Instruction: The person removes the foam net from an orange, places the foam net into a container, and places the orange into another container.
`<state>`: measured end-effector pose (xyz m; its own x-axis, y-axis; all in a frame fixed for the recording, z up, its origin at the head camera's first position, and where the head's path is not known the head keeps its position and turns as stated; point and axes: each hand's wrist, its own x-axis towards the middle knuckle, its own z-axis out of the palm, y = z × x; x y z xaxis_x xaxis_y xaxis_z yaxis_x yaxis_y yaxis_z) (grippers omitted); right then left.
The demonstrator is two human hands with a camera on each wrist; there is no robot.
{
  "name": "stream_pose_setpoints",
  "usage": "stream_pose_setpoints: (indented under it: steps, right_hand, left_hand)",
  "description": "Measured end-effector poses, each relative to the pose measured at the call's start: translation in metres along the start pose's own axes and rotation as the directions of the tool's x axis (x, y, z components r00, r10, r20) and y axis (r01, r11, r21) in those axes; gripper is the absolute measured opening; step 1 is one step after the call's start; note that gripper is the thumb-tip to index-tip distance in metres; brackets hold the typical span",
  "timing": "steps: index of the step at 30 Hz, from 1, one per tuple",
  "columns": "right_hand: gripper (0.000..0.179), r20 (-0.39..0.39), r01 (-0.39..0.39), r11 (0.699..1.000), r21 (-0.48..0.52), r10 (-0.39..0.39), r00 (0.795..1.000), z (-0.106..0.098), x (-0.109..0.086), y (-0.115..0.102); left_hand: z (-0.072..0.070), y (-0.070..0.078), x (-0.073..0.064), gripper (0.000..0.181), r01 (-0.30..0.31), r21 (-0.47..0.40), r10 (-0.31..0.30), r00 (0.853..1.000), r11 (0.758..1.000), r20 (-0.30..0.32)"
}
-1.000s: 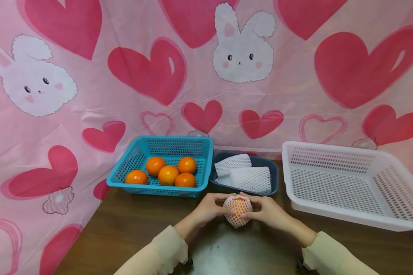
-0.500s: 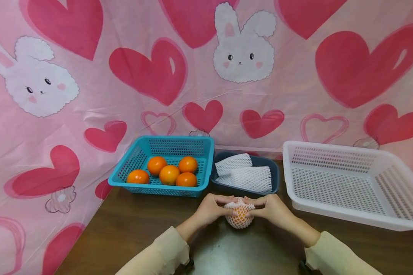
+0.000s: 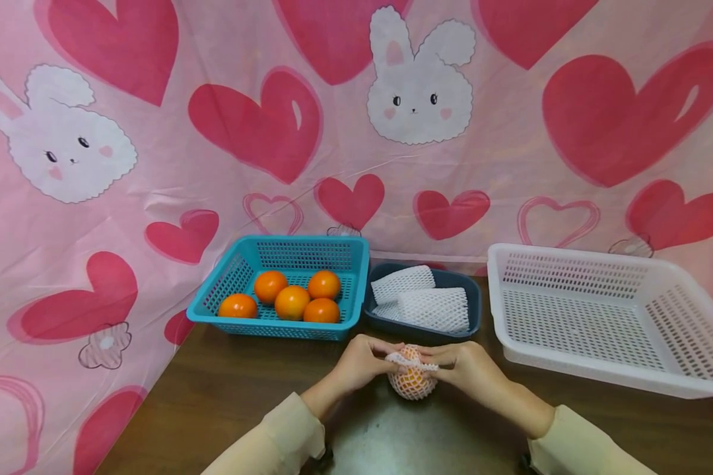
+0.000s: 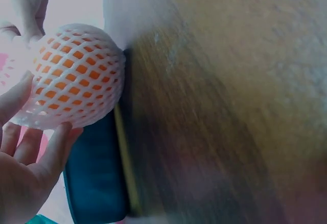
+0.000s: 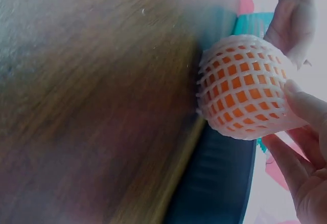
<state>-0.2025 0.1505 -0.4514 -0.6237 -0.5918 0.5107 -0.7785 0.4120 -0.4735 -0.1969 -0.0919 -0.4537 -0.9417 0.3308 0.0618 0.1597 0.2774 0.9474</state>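
An orange in a white foam net sleeve [image 3: 412,384] stands on the brown table between the two hands. From the left, my left hand [image 3: 358,364] pinches the sleeve's upper edge between thumb and fingers. My right hand [image 3: 474,371] does the same on the right side. In the left wrist view, the net [image 4: 76,75] is stretched round the fruit, orange skin showing through its diamond holes. The right wrist view has the right thumb and fingers [image 5: 288,160] at the sleeve's open end, while the lower mesh hugs the fruit.
Behind on the left, a blue basket [image 3: 356,316] holds several oranges [image 3: 292,302]. Beside it, a dark blue tray [image 3: 477,310] contains white foam net sleeves [image 3: 434,309]. A white plastic basket [image 3: 561,359] stands at the right. A pink heart-patterned cloth [image 3: 333,152] hangs behind the table.
Both hands have come slightly lower along the net. Its pointed bottom has become rounded against the orange, and its upper edge now lies lower, with more of the fruit's top above it.
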Motion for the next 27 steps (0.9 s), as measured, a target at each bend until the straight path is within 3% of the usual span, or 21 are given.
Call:
stream_pose_setpoints:
  steps: [8, 16, 22, 24, 27]
  right_hand:
    - [0.022, -0.038, 0.06, 0.997, -0.04, -0.061, 0.997, 0.002, 0.0, 0.0]
    - [0.026, -0.082, 0.161, 0.986, -0.046, -0.164, 0.983, 0.004, 0.004, -0.002]
    - [0.017, -0.027, 0.033, 0.998, 0.05, -0.032, 0.999, 0.005, 0.007, 0.0]
    - [0.025, 0.031, -0.044, 0.996, 0.083, 0.041, 0.999, 0.005, 0.007, 0.004]
    - [0.05, 0.146, -0.124, 0.987, 0.101, 0.109, 0.983, 0.003, 0.006, 0.01]
  left_hand:
    - [-0.001, 0.005, -0.001, 0.006, -0.008, 0.096, 0.008, 1.0, 0.995, -0.001]
    - [-0.001, 0.007, -0.001, 0.005, -0.017, 0.113, 0.02, 0.999, 0.993, -0.026]
    - [-0.005, 0.002, 0.0, 0.015, -0.048, 0.086, 0.046, 0.999, 0.995, 0.02]
    - [-0.007, 0.0, 0.001, 0.023, -0.034, 0.062, 0.03, 0.998, 0.997, 0.064]
    - [-0.01, -0.002, 0.001, 0.041, 0.005, 0.047, -0.011, 0.99, 0.999, 0.139]
